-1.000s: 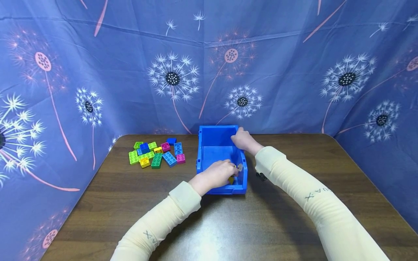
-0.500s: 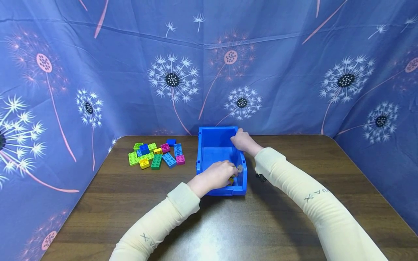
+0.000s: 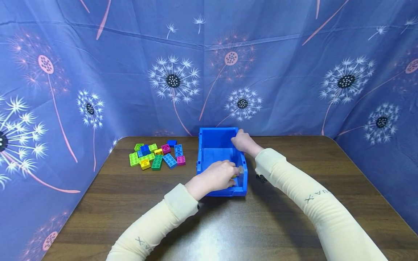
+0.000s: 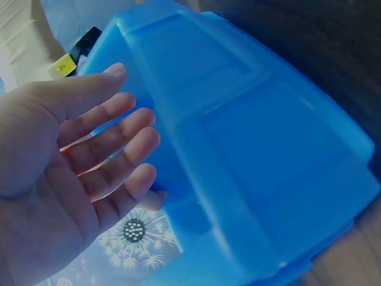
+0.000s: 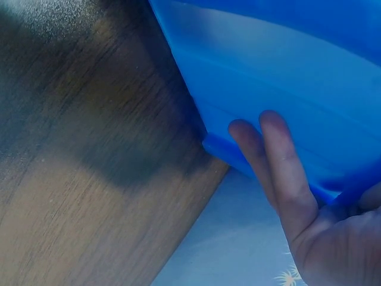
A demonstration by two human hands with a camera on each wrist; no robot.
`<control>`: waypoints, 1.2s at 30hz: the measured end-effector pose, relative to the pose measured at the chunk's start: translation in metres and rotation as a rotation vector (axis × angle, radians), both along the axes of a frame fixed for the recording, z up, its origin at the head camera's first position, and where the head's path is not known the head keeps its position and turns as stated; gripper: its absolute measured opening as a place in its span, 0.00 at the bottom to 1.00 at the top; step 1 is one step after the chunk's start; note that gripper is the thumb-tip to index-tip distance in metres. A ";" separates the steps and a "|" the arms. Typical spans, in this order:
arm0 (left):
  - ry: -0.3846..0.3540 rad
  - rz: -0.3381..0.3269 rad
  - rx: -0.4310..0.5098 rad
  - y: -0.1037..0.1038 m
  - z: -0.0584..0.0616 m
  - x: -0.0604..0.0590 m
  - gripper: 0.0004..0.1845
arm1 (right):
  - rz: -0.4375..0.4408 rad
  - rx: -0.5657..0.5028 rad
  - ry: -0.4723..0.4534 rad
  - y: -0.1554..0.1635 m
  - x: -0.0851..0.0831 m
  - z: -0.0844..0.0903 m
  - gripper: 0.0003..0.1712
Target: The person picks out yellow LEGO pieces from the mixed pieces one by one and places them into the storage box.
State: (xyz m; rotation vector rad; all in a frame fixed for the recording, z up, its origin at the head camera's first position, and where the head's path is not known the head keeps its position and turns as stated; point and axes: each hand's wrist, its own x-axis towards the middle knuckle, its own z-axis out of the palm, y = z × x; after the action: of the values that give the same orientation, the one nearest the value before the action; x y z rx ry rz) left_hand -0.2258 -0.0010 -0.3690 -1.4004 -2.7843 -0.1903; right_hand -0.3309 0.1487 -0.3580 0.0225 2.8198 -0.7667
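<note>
The blue bin (image 3: 217, 139) sits mid-frame, its back wall close to the curtain (image 3: 281, 72), so a shove could drive it into the cloth or past the far edge of the surface (image 3: 124, 195). The right hand (image 3: 244, 140) grasps the top of its right wall, two fingers straight along the outside; a tug on that one side might swivel or tip it. The left hand (image 3: 217, 175), at the bin's lower right, looks released, fingers loosely bent and thumb apart. It hides most of a yellow piece (image 3: 233, 177) inside, so a blind pinch could slip; whether they touch, I cannot tell.

Around them, the curtain fills the upper frame and the right sleeve (image 3: 313, 197) slants across the lower right. Loose bricks (image 3: 157, 162) cluster left of centre, apart from the bin, whose left wall stands between them and the left hand's fingertips. A pink brick (image 3: 180, 160) lies on the cluster's bin side.
</note>
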 end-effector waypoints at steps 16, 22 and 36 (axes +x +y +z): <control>-0.003 0.020 0.009 -0.007 0.017 0.014 0.20 | 0.003 -0.003 0.009 0.001 0.002 0.000 0.34; 0.003 0.011 0.037 -0.010 0.021 0.018 0.21 | 0.002 -0.012 0.012 0.001 0.001 -0.001 0.34; 0.004 0.037 0.032 -0.014 0.032 0.025 0.20 | 0.022 -0.005 0.038 0.002 0.001 -0.001 0.34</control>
State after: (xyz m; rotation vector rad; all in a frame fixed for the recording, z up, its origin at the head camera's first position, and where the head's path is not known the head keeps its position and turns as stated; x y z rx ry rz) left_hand -0.2009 -0.0153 -0.3371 -1.3398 -2.7886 -0.2296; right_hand -0.3296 0.1505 -0.3588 -0.0243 2.8490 -0.7767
